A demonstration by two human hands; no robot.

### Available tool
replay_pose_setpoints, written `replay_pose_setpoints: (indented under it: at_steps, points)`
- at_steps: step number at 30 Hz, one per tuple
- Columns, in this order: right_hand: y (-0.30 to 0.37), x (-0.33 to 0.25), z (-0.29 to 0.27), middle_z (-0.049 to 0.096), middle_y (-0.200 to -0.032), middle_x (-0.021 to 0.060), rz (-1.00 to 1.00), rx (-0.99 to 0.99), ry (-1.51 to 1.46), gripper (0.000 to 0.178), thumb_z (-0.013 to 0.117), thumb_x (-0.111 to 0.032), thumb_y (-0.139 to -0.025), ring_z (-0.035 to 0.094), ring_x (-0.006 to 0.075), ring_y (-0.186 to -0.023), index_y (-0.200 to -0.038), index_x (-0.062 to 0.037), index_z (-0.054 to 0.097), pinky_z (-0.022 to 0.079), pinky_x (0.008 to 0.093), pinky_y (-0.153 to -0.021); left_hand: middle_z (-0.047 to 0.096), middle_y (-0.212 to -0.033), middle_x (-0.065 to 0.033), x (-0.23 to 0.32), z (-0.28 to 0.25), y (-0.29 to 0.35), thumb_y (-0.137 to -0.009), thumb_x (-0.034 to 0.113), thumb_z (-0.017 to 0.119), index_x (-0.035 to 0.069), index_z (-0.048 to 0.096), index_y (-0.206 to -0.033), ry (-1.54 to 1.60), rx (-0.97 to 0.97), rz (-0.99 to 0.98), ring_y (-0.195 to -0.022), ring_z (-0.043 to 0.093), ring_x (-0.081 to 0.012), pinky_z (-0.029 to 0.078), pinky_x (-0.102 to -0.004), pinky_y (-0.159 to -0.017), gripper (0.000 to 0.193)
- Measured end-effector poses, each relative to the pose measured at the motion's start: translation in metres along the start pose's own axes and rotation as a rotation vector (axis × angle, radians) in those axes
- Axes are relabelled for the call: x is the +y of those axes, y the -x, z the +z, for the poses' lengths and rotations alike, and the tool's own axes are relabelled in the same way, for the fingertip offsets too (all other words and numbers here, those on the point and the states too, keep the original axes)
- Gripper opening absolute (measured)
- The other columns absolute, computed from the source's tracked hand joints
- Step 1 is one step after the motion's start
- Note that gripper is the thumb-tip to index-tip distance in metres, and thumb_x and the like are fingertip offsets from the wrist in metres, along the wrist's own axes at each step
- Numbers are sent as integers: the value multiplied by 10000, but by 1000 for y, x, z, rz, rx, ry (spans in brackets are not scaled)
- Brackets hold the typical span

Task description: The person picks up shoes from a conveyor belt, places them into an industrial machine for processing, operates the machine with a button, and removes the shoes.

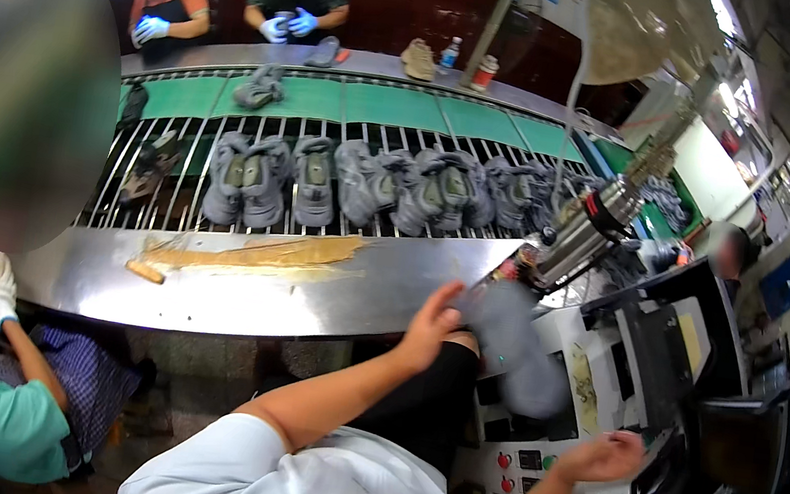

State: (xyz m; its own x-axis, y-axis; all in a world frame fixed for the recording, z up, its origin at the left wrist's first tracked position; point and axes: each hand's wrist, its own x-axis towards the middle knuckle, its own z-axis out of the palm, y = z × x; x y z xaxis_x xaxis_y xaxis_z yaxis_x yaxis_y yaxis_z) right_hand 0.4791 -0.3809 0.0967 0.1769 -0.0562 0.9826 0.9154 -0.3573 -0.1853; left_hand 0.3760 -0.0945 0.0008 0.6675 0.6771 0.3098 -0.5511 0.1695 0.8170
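Observation:
A grey shoe [526,356], smeared by motion, is between my hands in front of the machine. My left hand [429,328] is close to the shoe's upper end, fingers apart; whether the fingertips touch it I cannot tell. Lower right, my right hand [603,456] is apart from the shoe, its fingers loosely bent with nothing seen in them. Beyond the metal ledge [205,306], several grey shoes [314,185] stand in a row on the roller rack [191,188]. A shiny metal cylinder [589,229] rises behind the blurred shoe.
The machine panel [526,468] with red and green buttons is below my hands. Brown tape [263,254] covers part of the ledge. A green belt [384,107] runs behind the shoes. Two gloved co-workers sit across; another person in green [16,426] sits at left.

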Motion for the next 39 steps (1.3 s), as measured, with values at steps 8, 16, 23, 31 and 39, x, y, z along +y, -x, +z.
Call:
replay_pose_setpoints:
  at_steps: [8,16,23,31,39]
  points:
    - [193,84,57,379,-1432,134,1976,-126,-934,650,402,-523,-938,334,291,-1332,-1436,-111,333,217,422,-1110,271,-1472,-203,-106,-9,-12,-892,348,617,70,230,-1460,-82,35,-411,-1343,316,-289,269,-388,-1090,742]
    - [185,83,105,504,-1242,141,1796,-451,-743,528,577,-61,-858,524,256,-1103,-1353,-64,394,447,354,-918,276,-1453,-240,-150,27,-23,-748,474,743,32,98,-1479,-208,96,-694,-1327,310,-328,292,-428,-1050,1070]
    - [177,20,102,428,-1214,94,1129,-647,-551,636,766,-56,-661,427,240,-1154,-1221,-52,465,325,361,-1019,353,-1415,-193,-85,9,-8,-784,326,650,153,200,-1473,80,62,-805,-1273,387,-307,331,-430,-1041,841]
    - [127,-66,158,404,-1318,144,677,-811,-936,580,725,-96,-742,539,225,-1033,-1253,-23,460,463,338,-877,525,-1299,-170,-14,-112,38,-812,434,498,37,413,-1354,913,197,-600,-1144,536,-343,389,-465,-1019,677]
    - [187,-43,126,480,-1201,125,894,-993,-689,446,656,32,-731,595,158,-800,-1154,4,514,494,275,-716,574,-1106,-194,103,-273,37,-795,519,430,57,507,-1250,-333,440,-96,-958,585,-293,502,-419,-731,652]
